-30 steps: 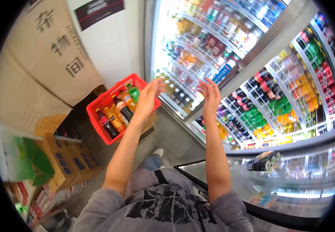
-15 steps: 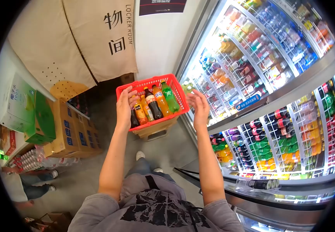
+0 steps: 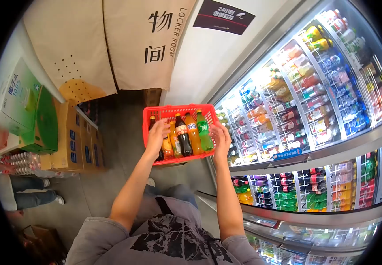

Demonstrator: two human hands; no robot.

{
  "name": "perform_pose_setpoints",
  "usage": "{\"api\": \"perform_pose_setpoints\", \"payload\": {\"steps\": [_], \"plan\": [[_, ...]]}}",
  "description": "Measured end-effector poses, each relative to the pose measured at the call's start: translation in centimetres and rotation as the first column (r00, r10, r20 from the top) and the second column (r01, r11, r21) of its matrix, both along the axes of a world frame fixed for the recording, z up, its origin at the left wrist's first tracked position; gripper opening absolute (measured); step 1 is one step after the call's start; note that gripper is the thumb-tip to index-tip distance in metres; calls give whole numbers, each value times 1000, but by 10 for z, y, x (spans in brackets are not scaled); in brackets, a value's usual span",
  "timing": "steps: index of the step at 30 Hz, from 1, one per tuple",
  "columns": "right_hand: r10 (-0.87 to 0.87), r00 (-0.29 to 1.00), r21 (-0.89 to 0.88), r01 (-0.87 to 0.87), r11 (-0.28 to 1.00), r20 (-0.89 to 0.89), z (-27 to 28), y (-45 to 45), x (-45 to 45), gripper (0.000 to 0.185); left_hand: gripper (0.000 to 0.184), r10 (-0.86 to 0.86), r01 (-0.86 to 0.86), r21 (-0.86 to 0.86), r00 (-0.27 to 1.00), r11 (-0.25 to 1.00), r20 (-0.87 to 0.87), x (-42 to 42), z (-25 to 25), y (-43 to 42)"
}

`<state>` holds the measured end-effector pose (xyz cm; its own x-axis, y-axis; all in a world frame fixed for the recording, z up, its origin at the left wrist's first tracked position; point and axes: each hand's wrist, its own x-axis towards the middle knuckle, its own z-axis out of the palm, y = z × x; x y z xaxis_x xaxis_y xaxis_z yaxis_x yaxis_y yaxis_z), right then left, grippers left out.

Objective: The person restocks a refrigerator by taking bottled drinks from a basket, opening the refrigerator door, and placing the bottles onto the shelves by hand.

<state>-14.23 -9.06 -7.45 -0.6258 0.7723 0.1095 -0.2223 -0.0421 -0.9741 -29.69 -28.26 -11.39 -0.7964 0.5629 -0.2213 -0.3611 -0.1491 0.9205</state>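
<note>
A red plastic basket stands before me on a support mostly hidden beneath it. Several bottles lean side by side inside: a dark cola bottle, an orange soda bottle, a green bottle at the right and orange juice bottles toward the left. My left hand is over the basket's left part, beside another dark bottle, its fingers apart and loosely bent. At the right rim is my right hand, fingers spread near the green bottle; whether they touch it I cannot tell.
A lit drinks fridge with full shelves fills the right side. Cardboard boxes and a green carton are stacked at the left, near a person's legs. A fabric curtain hangs ahead.
My hands have come closer to the bottles: the left reaches farther over the basket, the right is nearer its right rim. The view has shifted, showing more of the upper fridge shelves.
</note>
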Motion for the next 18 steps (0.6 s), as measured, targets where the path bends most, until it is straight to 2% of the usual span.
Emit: {"api": "perform_pose_setpoints", "payload": {"steps": [3,14,16,18], "plan": [[-12,998,-16,14,1000,68,-20,17,-4,39,51,-31,34,-65,998,997,48,2,-10,10],[65,978,-108,-44,993,199,-61,88,-20,43,42,-146,161,-88,976,983,163,21,-64,112],[105,973,-186,-67,980,206,-81,102,-20,42,42,-136,156,-119,977,981,162,26,-76,130],[140,900,-91,-112,989,413,-102,110,-23,44,40,-132,158,-136,974,978,183,32,-90,146]]}}
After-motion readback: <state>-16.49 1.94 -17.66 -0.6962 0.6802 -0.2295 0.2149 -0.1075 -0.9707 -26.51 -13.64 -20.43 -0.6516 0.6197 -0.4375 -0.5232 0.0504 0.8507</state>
